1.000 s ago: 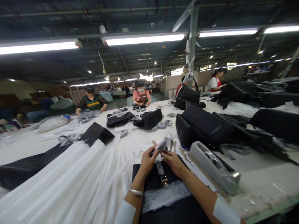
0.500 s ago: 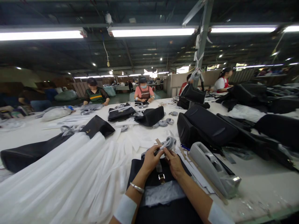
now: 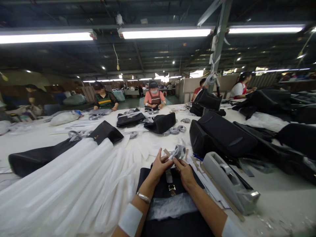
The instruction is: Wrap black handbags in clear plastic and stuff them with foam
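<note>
The left hand (image 3: 159, 166), fingers fanned, and right hand (image 3: 185, 172), fingers bent, meet by a grey coil (image 3: 179, 151) at the bag's (image 3: 177, 227) top edge; I cannot tell whether either grips. White sheets (image 3: 61, 184) and a dispenser (image 3: 229, 187) leave narrow room on 2 sides. Another bag's gold mark (image 3: 96, 137) is too small to read.

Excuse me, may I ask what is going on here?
The person's left hand and right hand are at a coiled grey strap by the far end of a black bag with a gold metal buckle; their exact grip is unclear. A grey plastic tape dispenser lies to the right, long white rolls to the left.
</note>
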Available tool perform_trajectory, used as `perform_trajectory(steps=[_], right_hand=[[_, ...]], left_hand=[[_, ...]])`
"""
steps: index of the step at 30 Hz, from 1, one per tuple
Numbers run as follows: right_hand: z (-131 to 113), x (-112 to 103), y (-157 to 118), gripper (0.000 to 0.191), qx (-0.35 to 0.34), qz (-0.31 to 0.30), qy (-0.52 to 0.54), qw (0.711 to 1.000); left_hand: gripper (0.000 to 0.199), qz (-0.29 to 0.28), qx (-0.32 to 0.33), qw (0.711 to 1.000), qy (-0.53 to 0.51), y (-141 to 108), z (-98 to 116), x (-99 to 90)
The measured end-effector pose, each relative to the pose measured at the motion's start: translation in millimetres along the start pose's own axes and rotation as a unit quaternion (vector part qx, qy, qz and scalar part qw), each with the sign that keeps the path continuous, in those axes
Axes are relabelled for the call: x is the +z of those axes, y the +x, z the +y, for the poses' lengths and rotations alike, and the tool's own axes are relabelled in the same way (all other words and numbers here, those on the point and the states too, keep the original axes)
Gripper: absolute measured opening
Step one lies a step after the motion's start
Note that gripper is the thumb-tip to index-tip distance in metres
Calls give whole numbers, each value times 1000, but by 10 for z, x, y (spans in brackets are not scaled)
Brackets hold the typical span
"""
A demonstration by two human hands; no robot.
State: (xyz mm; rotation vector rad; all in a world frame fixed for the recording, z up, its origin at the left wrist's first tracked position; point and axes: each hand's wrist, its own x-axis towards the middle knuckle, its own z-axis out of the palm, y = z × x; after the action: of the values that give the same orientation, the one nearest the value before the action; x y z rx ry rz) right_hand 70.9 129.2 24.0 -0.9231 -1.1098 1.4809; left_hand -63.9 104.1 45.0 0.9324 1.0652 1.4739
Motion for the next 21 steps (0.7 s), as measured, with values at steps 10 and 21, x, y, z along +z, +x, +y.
perform_trajectory(steps=[10,21], right_hand=[[-122,-10,-61,33,55,-53,188,979],[-68,-61,-37,58,43,53,-108,992]], left_hand=[[44,-28,75,996,42,-32,82,2],[42,41,105,994,6,-79,2,112]])
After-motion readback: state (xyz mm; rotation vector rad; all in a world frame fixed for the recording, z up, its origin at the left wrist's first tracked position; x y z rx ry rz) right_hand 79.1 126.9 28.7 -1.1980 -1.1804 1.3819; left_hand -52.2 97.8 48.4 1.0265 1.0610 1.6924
